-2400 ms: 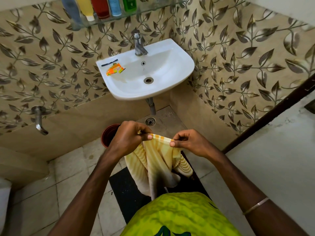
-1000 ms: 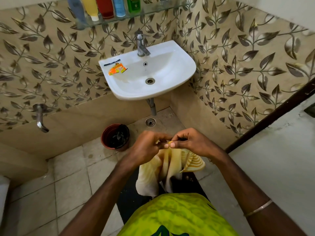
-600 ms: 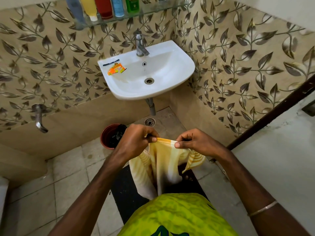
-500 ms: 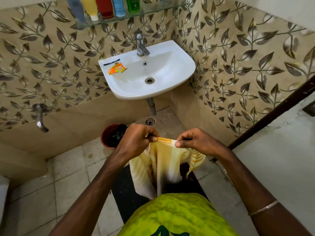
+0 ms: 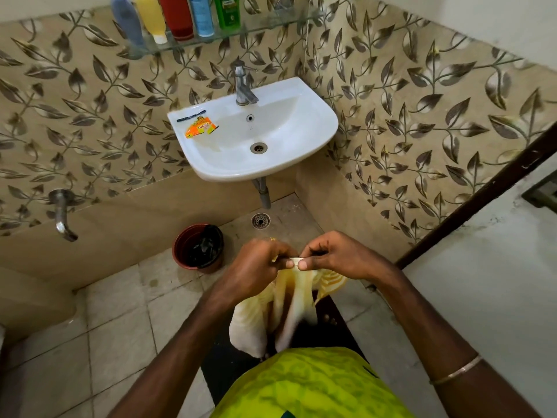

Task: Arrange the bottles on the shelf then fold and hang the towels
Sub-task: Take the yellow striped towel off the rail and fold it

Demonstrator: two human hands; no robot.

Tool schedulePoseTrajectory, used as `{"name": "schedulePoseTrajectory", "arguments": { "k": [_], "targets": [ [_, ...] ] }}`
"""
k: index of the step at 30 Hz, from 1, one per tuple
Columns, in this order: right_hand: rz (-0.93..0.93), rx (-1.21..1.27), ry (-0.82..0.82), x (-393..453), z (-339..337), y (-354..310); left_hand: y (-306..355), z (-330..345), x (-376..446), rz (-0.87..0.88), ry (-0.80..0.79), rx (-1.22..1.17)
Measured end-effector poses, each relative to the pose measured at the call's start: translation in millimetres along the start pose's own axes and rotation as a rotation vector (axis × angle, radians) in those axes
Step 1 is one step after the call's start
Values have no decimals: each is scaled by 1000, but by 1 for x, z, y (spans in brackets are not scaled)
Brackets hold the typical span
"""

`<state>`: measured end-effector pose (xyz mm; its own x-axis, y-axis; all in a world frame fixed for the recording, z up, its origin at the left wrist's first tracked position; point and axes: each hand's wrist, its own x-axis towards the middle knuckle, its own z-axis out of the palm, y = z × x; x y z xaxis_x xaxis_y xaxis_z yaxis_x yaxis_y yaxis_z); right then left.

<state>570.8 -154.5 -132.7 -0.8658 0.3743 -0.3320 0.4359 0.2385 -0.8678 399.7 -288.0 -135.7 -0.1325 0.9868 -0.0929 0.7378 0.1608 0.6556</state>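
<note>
So the white sink (image 5: 253, 137) on the leaf-tiled wall is the anchor here. Biggest thing below it is the tiled floor (image 5: 120, 327), with a black mat (image 5: 223, 366) lying on it well below the sink, right under the person. A glass shelf (image 5: 211, 37) runs along the wall above the sink, and the bottles (image 5: 176, 15) stand on it in a row: bluish-grey, yellow, red, light blue, green, all just beside each other, tops cut off by the frame edge.

The towel (image 5: 271, 315), pale yellow with stripes, hangs well below the sink and in front of the person's green shirt, bunched up and a bit blurred. Its top edge is gathered between both hands. Left hand (image 5: 256, 271) has its grip clamped on that top edge, fingers curled round the cloth. Right hand (image 5: 337, 256) pinches the same edge between thumb and fingertips, so that grip is closed on the towel too. The two hands are touching or very nearly so, can't say which.

Smaller stuff: a reddish-brown pot (image 5: 197, 247) with a black bag inside sits on the floor below and left of the sink. A floor drain (image 5: 260, 220) is directly under the sink. An orange sachet (image 5: 200, 130) lies on the sink's left rim, with a thin black strip just above it.
</note>
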Motion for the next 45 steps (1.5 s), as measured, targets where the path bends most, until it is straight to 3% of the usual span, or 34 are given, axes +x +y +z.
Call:
{"name": "schedulePoseTrajectory", "arguments": {
  "k": [16, 24, 32, 45],
  "targets": [
    [-22, 4, 94, -13, -12, 9, -15, -13, 0, -68, 44, 15],
    [-37, 20, 63, -7, -2, 6, 10, 4, 3, 60, -43, -159],
    [20, 41, 79, -12, -6, 13, 3, -1, 6, -4, 35, -2],
    [-27, 26, 114, -10, -14, 19, -9, -15, 4, -48, 0, -49]
  ]
}}
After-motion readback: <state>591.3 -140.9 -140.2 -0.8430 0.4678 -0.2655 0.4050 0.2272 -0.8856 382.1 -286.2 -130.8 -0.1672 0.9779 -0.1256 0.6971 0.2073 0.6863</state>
